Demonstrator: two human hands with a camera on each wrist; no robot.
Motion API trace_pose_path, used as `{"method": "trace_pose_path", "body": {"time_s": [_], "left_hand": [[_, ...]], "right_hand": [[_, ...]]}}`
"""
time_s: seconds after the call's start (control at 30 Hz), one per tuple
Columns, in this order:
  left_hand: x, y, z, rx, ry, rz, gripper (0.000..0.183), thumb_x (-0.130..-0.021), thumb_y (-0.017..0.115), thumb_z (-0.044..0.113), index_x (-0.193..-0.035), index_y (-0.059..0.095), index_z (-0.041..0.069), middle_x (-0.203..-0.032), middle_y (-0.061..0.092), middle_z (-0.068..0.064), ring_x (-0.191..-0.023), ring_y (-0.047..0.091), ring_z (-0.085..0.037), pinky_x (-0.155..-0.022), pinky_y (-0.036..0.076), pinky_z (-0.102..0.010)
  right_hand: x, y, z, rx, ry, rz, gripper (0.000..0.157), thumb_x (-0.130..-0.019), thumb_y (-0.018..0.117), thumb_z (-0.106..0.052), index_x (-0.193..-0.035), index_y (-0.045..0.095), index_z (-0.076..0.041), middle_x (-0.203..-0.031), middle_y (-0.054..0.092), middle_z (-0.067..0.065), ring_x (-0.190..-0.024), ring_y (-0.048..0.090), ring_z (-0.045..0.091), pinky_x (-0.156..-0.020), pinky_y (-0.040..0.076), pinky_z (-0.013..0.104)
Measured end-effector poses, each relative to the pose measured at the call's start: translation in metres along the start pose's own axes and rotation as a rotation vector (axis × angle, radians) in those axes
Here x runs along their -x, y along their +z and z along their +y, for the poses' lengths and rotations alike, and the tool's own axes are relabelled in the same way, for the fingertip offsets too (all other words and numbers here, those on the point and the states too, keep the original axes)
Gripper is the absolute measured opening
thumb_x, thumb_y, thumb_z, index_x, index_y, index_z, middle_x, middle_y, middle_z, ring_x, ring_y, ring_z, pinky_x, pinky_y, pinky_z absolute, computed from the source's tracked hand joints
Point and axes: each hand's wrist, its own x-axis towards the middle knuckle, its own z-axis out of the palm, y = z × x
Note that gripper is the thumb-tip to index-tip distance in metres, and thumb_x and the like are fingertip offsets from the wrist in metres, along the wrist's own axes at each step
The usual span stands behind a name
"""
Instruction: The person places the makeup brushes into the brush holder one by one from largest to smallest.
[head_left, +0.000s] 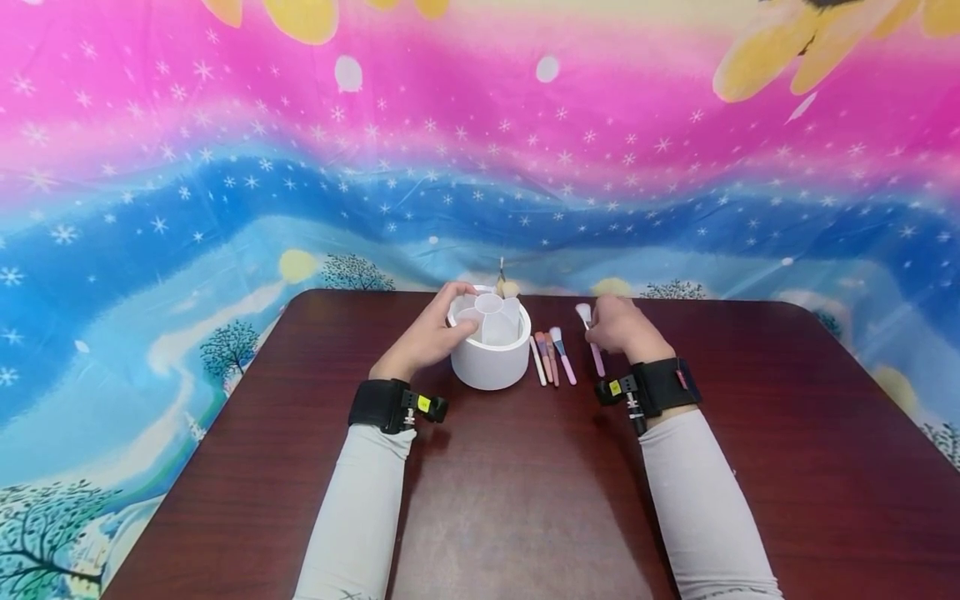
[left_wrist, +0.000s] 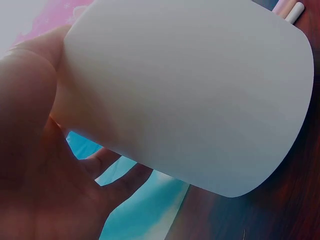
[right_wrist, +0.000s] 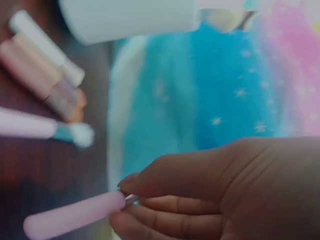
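Observation:
A white round organizer (head_left: 490, 368) with petal-shaped compartments stands near the back edge of the table. My left hand (head_left: 423, 337) grips its left side, the thumb over the near rim and the fingers around the far side. In the left wrist view its smooth wall (left_wrist: 190, 95) fills most of the picture. My right hand (head_left: 628, 328) pinches a makeup brush (head_left: 597, 362) with a pink handle and pale bristles. From the right wrist, thumb and fingers close on the brush just above its pink handle (right_wrist: 75, 215), hiding the bristles.
Between organizer and right hand lie several makeup brushes: one pink with white bristles (head_left: 562, 354), others with pink and peach handles (head_left: 551, 360), and a slim white-handled one (head_left: 538, 362). A printed cloth (head_left: 480, 167) hangs behind the dark wooden table (head_left: 517, 483).

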Motion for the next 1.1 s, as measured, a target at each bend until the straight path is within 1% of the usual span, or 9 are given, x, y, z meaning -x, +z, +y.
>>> {"method": "trace_pose_path", "body": {"time_s": [0.13,0.2,0.3,0.47,0.6,0.7,0.8,0.93,1.1], "left_hand": [[-0.001,0.001,0.000,0.011,-0.005,0.005,0.038,-0.089,0.054,0.007,-0.123,0.039,0.004,-0.133,0.033,-0.017,-0.114,0.040,-0.027,-0.091,0.041,-0.049],[-0.001,0.001,0.000,0.012,0.010,0.012,0.038,-0.088,0.055,0.005,-0.122,0.039,0.003,-0.132,0.034,-0.018,-0.113,0.041,-0.027,-0.091,0.041,-0.048],[-0.002,0.003,0.000,0.019,0.036,0.019,0.039,-0.086,0.054,0.003,-0.121,0.038,0.000,-0.130,0.036,-0.020,-0.111,0.042,-0.028,-0.090,0.041,-0.048],[-0.003,0.004,-0.001,0.032,0.049,0.023,0.040,-0.086,0.053,0.001,-0.122,0.037,-0.003,-0.129,0.036,-0.021,-0.112,0.041,-0.028,-0.091,0.040,-0.050],[-0.008,0.006,-0.016,0.002,0.029,0.040,0.040,-0.086,0.053,0.007,-0.123,0.038,0.006,-0.130,0.037,-0.013,-0.113,0.040,-0.021,-0.091,0.040,-0.046],[-0.013,0.009,-0.030,-0.035,0.011,0.051,0.041,-0.086,0.052,0.011,-0.124,0.037,0.014,-0.130,0.037,-0.006,-0.114,0.039,-0.015,-0.091,0.040,-0.042],[-0.015,0.010,-0.035,-0.047,0.005,0.053,0.042,-0.086,0.052,0.013,-0.125,0.037,0.017,-0.132,0.036,-0.004,-0.115,0.037,-0.014,-0.092,0.039,-0.042],[-0.015,0.010,-0.034,-0.044,0.011,0.050,0.041,-0.088,0.052,0.015,-0.126,0.037,0.016,-0.134,0.035,-0.005,-0.117,0.036,-0.015,-0.090,0.041,-0.043],[-0.015,0.010,-0.034,-0.023,0.019,0.044,0.043,-0.089,0.053,0.017,-0.128,0.036,0.013,-0.134,0.035,-0.006,-0.116,0.038,-0.017,-0.087,0.043,-0.045]], "right_hand": [[0.006,-0.009,-0.009,-0.092,-0.080,0.079,0.009,-0.085,0.061,-0.009,-0.079,0.062,-0.003,-0.072,0.062,0.008,-0.060,0.058,0.020,-0.056,0.047,0.034],[0.009,-0.013,-0.015,-0.142,-0.115,0.128,0.011,-0.084,0.063,-0.009,-0.091,0.062,-0.001,-0.081,0.065,0.009,-0.067,0.061,0.020,-0.063,0.050,0.036],[0.013,-0.017,-0.024,-0.183,-0.160,0.214,0.016,-0.082,0.064,-0.011,-0.095,0.061,-0.001,-0.084,0.066,0.009,-0.069,0.061,0.018,-0.068,0.051,0.037],[0.017,-0.021,-0.039,-0.252,-0.246,0.379,0.015,-0.082,0.066,-0.010,-0.093,0.061,-0.003,-0.083,0.065,0.009,-0.067,0.061,0.017,-0.062,0.052,0.036],[0.020,-0.023,-0.048,-0.367,-0.313,0.472,0.018,-0.082,0.068,-0.011,-0.096,0.059,-0.003,-0.085,0.066,0.007,-0.071,0.061,0.015,-0.061,0.053,0.032],[0.024,-0.023,-0.057,-0.478,-0.366,0.479,0.020,-0.083,0.068,-0.010,-0.098,0.059,-0.001,-0.086,0.067,0.010,-0.071,0.063,0.019,-0.060,0.053,0.029],[0.025,-0.022,-0.065,-0.552,-0.395,0.444,0.021,-0.083,0.068,-0.007,-0.099,0.059,0.003,-0.087,0.067,0.014,-0.071,0.064,0.025,-0.059,0.053,0.027],[0.020,-0.018,-0.065,-0.572,-0.408,0.387,0.021,-0.083,0.070,-0.009,-0.098,0.059,0.002,-0.086,0.066,0.014,-0.070,0.064,0.024,-0.059,0.053,0.028],[0.014,-0.012,-0.061,-0.570,-0.411,0.369,0.019,-0.083,0.071,-0.012,-0.094,0.060,-0.002,-0.085,0.067,0.010,-0.069,0.064,0.020,-0.060,0.054,0.029]]}}
